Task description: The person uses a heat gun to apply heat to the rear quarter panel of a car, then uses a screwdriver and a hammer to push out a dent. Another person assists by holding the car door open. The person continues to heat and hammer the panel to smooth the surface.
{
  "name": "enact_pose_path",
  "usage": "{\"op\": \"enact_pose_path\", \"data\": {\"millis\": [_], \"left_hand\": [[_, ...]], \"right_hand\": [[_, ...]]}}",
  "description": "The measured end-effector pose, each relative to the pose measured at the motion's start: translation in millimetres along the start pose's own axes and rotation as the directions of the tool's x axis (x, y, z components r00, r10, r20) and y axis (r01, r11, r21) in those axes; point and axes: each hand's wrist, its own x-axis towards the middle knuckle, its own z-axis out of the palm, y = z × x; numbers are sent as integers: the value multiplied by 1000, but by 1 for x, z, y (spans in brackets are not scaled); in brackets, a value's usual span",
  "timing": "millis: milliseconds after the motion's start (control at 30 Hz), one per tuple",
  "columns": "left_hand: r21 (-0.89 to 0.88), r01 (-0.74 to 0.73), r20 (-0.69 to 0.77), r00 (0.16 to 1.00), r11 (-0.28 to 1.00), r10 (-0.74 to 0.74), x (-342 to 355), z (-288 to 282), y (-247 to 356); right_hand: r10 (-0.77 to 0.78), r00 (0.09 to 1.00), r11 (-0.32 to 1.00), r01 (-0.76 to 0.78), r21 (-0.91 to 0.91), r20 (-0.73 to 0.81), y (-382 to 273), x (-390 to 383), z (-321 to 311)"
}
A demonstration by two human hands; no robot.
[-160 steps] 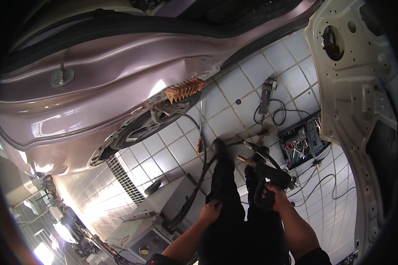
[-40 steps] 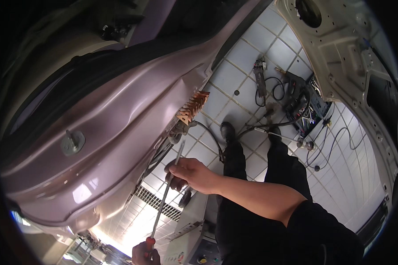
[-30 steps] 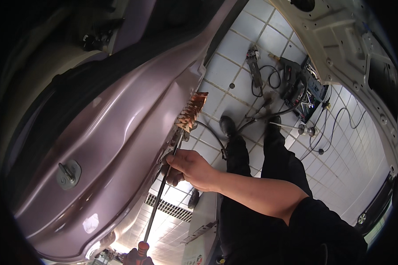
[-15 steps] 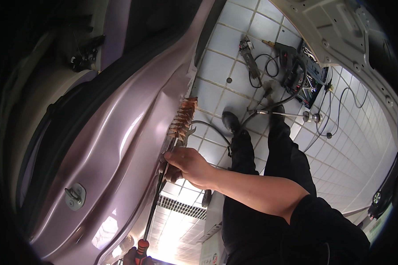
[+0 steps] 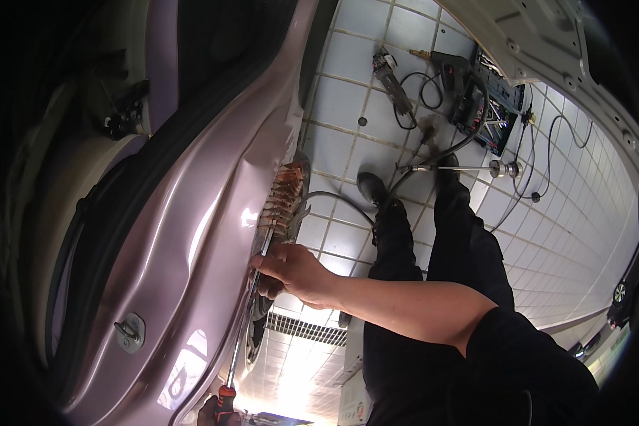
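Note:
My right hand (image 5: 291, 277) is closed round the upper shaft of a long screwdriver (image 5: 233, 366), beside the flanged edge of a pink car body (image 5: 199, 177). My left hand (image 5: 209, 412), partly out of view at the bottom, grips its red and black handle. The shaft runs up along that edge to a row of bent copper tabs (image 5: 280, 199), which hangs at the dented panel edge; whether the tip touches them I cannot tell. A metal latch striker (image 5: 129, 332) sits on the panel near the lower left.
On the tiled floor (image 5: 334, 113) lie an angle grinder (image 5: 394, 89), a black gun tool (image 5: 458, 106) on an open toolbox (image 5: 500, 128), a rod with a silver weight (image 5: 505, 169) and cables. A detached door (image 5: 561, 50) stands upper right; my boots are below me.
The black gun left my right hand for the toolbox. Both hands took the screwdriver, which has moved up toward the copper tabs. My view has turned, swinging the car body more upright.

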Motion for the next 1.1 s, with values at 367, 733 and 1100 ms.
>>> {"op": "enact_pose_path", "data": {"millis": [367,733,1100], "left_hand": [[175,-127,328,943,976,63,3,-11,-33],[497,-551,-112,725,670,679,15,15,-59],[490,-571,-72,727,659,683,15,26,-39]], "right_hand": [[-5,999,1000,6,-15,43,-5,-4,-10],[-8,1000,993,6,-114,-11,-9,-8,-14],[-222,907,975,208,-79,-357,-26,23,-75]]}}
